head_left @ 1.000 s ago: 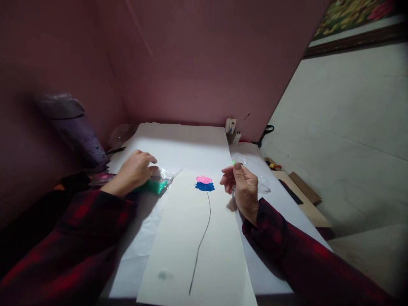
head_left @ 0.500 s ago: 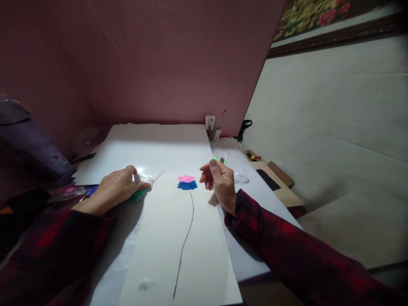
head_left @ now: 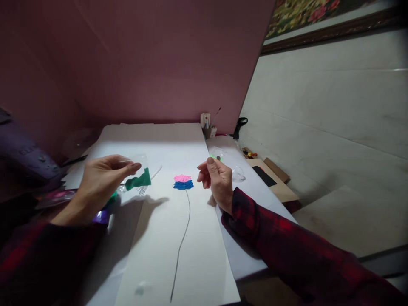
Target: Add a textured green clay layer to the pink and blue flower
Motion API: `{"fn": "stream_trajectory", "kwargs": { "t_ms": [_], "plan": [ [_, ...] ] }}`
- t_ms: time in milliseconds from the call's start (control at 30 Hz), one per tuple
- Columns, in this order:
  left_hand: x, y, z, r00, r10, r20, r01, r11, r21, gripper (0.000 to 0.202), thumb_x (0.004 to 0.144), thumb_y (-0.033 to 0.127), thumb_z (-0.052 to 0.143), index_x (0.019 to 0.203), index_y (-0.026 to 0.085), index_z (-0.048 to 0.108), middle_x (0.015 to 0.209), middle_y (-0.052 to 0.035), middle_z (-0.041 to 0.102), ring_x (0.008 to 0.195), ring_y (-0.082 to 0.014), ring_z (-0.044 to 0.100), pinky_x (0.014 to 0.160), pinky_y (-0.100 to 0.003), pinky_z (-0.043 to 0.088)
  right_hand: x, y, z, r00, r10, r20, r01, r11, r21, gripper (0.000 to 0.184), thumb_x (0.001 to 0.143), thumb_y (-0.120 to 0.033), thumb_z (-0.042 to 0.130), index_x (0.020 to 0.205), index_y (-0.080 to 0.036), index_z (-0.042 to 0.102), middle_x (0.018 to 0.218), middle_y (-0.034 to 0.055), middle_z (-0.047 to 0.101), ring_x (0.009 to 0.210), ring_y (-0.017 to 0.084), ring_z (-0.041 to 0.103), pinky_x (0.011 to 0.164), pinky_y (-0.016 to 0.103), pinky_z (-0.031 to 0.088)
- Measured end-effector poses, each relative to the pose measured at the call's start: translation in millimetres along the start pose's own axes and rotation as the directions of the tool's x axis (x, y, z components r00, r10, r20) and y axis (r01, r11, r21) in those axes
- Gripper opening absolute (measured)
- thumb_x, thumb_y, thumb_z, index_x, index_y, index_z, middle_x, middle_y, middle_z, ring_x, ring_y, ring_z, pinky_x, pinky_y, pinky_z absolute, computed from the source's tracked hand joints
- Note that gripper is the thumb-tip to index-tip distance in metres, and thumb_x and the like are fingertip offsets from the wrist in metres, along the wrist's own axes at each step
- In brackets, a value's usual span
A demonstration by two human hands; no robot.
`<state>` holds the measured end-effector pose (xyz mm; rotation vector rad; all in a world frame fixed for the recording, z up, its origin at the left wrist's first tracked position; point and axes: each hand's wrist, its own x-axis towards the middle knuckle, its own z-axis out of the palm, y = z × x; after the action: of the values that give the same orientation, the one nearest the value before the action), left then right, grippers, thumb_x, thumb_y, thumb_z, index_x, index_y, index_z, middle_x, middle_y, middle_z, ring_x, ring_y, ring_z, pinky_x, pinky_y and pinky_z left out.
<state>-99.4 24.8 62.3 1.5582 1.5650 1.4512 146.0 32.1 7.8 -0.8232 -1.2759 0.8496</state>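
My left hand (head_left: 111, 174) pinches the top of a small clear plastic bag between thumb and fingers, raised over the table. Green modelling clay (head_left: 139, 180) sits at the bottom of the bag. My right hand (head_left: 216, 178) is loosely curled at the right edge of the paper, thumb up and fingers apart, with nothing visible in it. Between the hands, pink clay (head_left: 182, 178) is spread above a band of blue clay (head_left: 183, 185) on the white paper (head_left: 153, 255). A curved drawn line (head_left: 182, 242) runs down from the blue. A white plastic fork (head_left: 153, 176) lies behind the bag.
Several coloured bags, among them a purple one (head_left: 101, 217), lie by my left forearm. A pen holder (head_left: 208, 131) and black-handled scissors (head_left: 241, 124) stand at the back. Clear plastic (head_left: 238, 174) lies to the right. A purple bottle (head_left: 27, 151) stands far left.
My left hand has lifted the bag of green clay off the table, and the fork behind it now shows. My right hand has kept its pose. The view has shifted slightly.
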Motion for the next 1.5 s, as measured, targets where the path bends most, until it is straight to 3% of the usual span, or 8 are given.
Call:
{"fn": "stream_trajectory", "kwargs": {
  "t_ms": [133, 233, 333, 400, 533, 767, 1267, 1500],
  "plan": [
    [-15.1, 4.4, 15.4, 0.974, -0.007, 0.227, 0.065, 0.967, -0.248, 0.016, 0.072, 0.031, 0.073, 0.066, 0.017, 0.067, 0.058, -0.0015, 0.06, 0.045, -0.0096, 0.044, 0.037, -0.023, 0.03, -6.7, -2.2, 1.5, 0.971, -0.028, 0.237, 0.041, 0.998, -0.05, 0.035, 0.09, -0.049, 0.05, 0.088, -0.016, 0.064, 0.065, 0.0008, 0.063, 0.048, 0.007, 0.048, 0.045, 0.02, 0.04],
    [-27.7, 3.4, 29.1, 0.92, 0.014, 0.391, 0.104, 0.955, -0.278, 0.015, 0.077, 0.03, 0.069, 0.07, 0.018, 0.069, 0.057, -0.0022, 0.061, 0.051, -0.0123, 0.053, 0.041, -0.023, 0.041, -12.5, -4.3, 5.6, 0.908, 0.003, 0.419, 0.045, 0.994, -0.103, 0.04, 0.076, -0.042, 0.07, 0.106, -0.017, 0.061, 0.081, 0.0037, 0.066, 0.062, 0.01, 0.056, 0.054, 0.023, 0.048],
    [-38.9, 2.9, 39.4, 0.878, 0.034, 0.478, 0.107, 0.958, -0.265, 0.015, 0.079, 0.031, 0.068, 0.075, 0.017, 0.069, 0.06, -0.0027, 0.063, 0.053, -0.0126, 0.056, 0.044, -0.023, 0.046, -15.6, -5.2, 8.9, 0.873, 0.046, 0.486, 0.004, 0.995, -0.101, 0.031, 0.078, -0.036, 0.069, 0.102, -0.018, 0.062, 0.074, 0.0005, 0.063, 0.055, 0.009, 0.054, 0.049, 0.022, 0.047],
    [-43.4, 1.2, 42.3, 0.89, 0.075, 0.449, 0.059, 0.959, -0.278, 0.015, 0.077, 0.03, 0.07, 0.087, 0.018, 0.069, 0.073, -0.0041, 0.067, 0.062, -0.0142, 0.059, 0.046, -0.023, 0.049, -15.7, -4.6, 9.4, 0.87, 0.064, 0.488, -0.025, 0.996, -0.087, 0.021, 0.082, -0.035, 0.065, 0.094, -0.017, 0.063, 0.065, -0.0022, 0.06, 0.048, 0.007, 0.05, 0.044, 0.02, 0.043],
    [-45.4, -6.4, 40.6, 0.956, 0.229, 0.183, -0.176, 0.948, -0.265, 0.027, 0.076, 0.023, 0.071, 0.103, 0.022, 0.065, 0.095, -0.0047, 0.066, 0.08, -0.0161, 0.061, 0.057, -0.024, 0.054, -13.6, -2.3, 8.6, 0.903, 0.082, 0.422, -0.065, 0.996, -0.055, 0.017, 0.082, -0.032, 0.066, 0.084, -0.016, 0.062, 0.06, -0.0029, 0.06, 0.044, 0.005, 0.046, 0.04, 0.017, 0.038],
    [-46.9, -8.5, 38.4, 0.892, 0.448, 0.064, -0.444, 0.893, -0.074, 0.017, 0.081, 0.018, 0.066, 0.097, 0.022, 0.065, 0.092, -0.0031, 0.065, 0.077, -0.0139, 0.059, 0.06, -0.025, 0.053, -13.2, 0.5, 8.1, 0.914, 0.086, 0.397, -0.071, 0.996, -0.051, 0.016, 0.081, -0.032, 0.066, 0.083, -0.017, 0.062, 0.059, -0.0033, 0.059, 0.044, 0.006, 0.048, 0.039, 0.018, 0.038],
    [-45.6, -10.8, 39.3, 0.933, 0.356, 0.057, -0.352, 0.934, -0.065, 0.011, 0.078, 0.026, 0.069, 0.087, 0.021, 0.065, 0.079, -0.0024, 0.065, 0.066, -0.0139, 0.061, 0.052, -0.025, 0.052, -13.7, 1.3, 7.8, 0.919, 0.064, 0.39, -0.041, 0.997, -0.069, 0.012, 0.082, -0.029, 0.066, 0.083, -0.018, 0.064, 0.058, -0.0041, 0.058, 0.044, 0.006, 0.047, 0.042, 0.02, 0.04],
    [-43.6, -6.3, 36.6, 0.913, 0.386, 0.131, -0.386, 0.922, -0.028, 0.009, 0.078, 0.026, 0.07, 0.083, 0.02, 0.065, 0.078, -0.0015, 0.065, 0.068, -0.0133, 0.059, 0.056, -0.026, 0.05, -13.8, 0.9, 7.4, 0.921, 0.026, 0.389, 0.012, 0.995, -0.095, 0.011, 0.083, -0.03, 0.065, 0.084, -0.019, 0.064, 0.06, -0.0039, 0.058, 0.046, 0.007, 0.048, 0.043, 0.02, 0.041]
  ]
}}
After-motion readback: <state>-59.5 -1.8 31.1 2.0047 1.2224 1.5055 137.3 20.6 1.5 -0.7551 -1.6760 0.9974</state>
